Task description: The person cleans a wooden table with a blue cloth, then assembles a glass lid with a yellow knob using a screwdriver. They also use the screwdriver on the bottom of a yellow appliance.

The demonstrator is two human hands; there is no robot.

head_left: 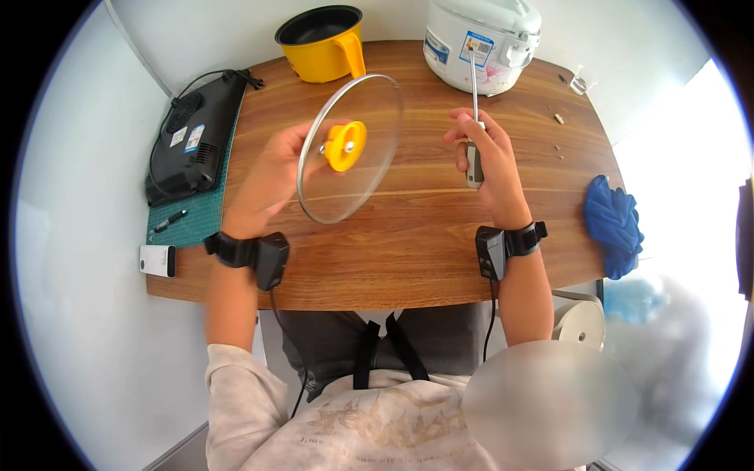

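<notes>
My left hand (276, 169) is closed on a clear glass pot lid (375, 174) with a metal rim, held up on edge and tilted above the table. Near the lid's middle is a yellow knob (345, 147) with a screw showing. The left fingers are partly behind the glass, close to the knob, and their exact grip is hidden. In my right hand (493, 153) is a screwdriver (474, 161) with a grey handle, its metal shaft pointing away from me. The screwdriver's tip is well apart from the lid.
Behind the lid stands a yellow pot (320, 59) with a dark inside. A white rice cooker (481, 49) is at the back right. On the left lie a black appliance (192, 141), a green mat (177, 220), a pen and a white box (157, 261). A blue cloth (613, 224) rests at the right edge.
</notes>
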